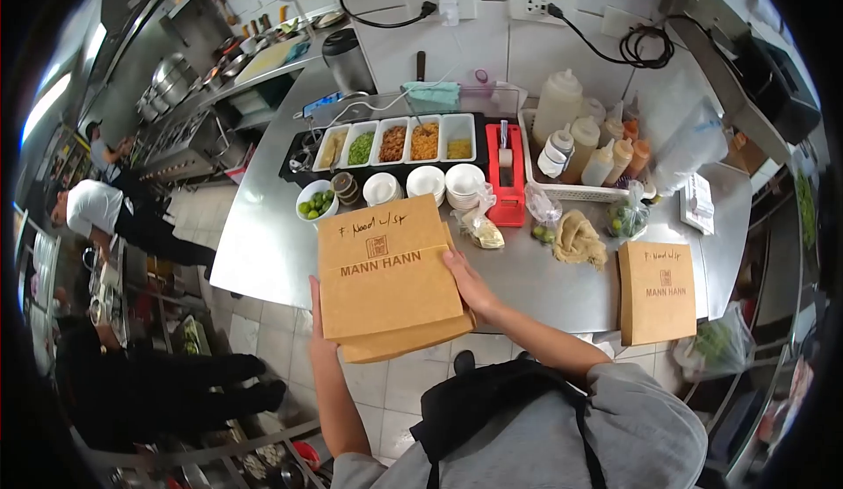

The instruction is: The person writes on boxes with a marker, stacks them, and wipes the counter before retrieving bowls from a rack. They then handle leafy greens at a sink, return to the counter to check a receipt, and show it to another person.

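Two stacked brown cardboard takeout boxes [378,291] are held up in front of me, over the table's near edge. The upper one bears handwriting and the print "MANN HANN"; the lower one peeks out below and to the right. My left hand [320,320] grips their left side, its fingers mostly hidden underneath. On the right side my right hand [467,284] is closed around the edge, thumb on top. A third takeout box [659,294] with similar writing lies at the table's right end.
Behind the boxes are stacked white bowls [383,188], a bowl of limes [313,203] and a topping rack [481,142]. A red holder [506,192], a squeeze-bottle basket [562,192] and a tan cloth [579,240] sit right of them. Other people [97,208] stand at left.
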